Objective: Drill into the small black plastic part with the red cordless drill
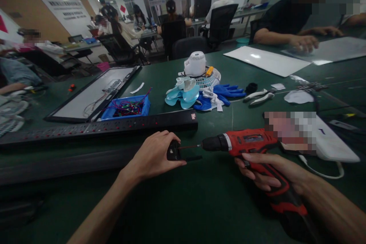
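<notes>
My right hand [268, 173] is wrapped around the grip of a red and black cordless drill [251, 139], a finger by the trigger. The drill lies level and points left, with a thin bit [190, 146] in its chuck. My left hand [154, 154] grips a black end piece [173, 150] between thumb and fingers, at the right end of a long black bar [85, 162]. The bit's tip is at the end piece; whether it sits in a screw I cannot make out. A short dark strip [194, 158] sticks out below the bit.
Behind my left hand lies a long black power strip [160, 122]. Beyond it are a blue tray [145, 106] of wires, a framed panel [85, 93], fan parts [196, 65], blue gloves [228, 90] and pliers [259, 97]. A co-worker's hand [304, 42] rests at back right.
</notes>
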`<state>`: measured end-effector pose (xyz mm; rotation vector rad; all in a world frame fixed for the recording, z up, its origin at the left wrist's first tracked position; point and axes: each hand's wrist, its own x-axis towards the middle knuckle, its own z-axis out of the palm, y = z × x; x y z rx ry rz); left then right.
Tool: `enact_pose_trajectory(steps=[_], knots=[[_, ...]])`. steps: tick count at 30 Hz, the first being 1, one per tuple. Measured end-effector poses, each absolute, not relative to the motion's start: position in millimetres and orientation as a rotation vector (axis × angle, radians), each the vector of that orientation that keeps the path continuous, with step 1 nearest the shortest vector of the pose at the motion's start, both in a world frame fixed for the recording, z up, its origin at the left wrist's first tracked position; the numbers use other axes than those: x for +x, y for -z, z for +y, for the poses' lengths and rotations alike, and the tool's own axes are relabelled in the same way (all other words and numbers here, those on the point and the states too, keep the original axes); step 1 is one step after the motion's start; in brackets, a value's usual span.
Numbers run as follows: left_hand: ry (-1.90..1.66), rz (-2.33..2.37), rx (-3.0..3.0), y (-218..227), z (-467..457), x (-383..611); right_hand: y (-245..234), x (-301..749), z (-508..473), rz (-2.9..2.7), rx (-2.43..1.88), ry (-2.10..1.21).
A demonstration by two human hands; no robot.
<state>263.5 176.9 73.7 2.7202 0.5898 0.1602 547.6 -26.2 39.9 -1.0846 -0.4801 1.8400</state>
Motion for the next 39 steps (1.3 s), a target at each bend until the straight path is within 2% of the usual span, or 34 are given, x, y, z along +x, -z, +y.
enact_pose_trajectory(steps=[24, 39], knots=[[-0.127, 0.560, 2.722, -77, 176, 264, -50, 550, -30, -0.659, -1.220, -1.751], [-0.133, 0.568, 2.737, -74, 177, 264, -37, 546, -28, -0.439, -1.106, -1.850]])
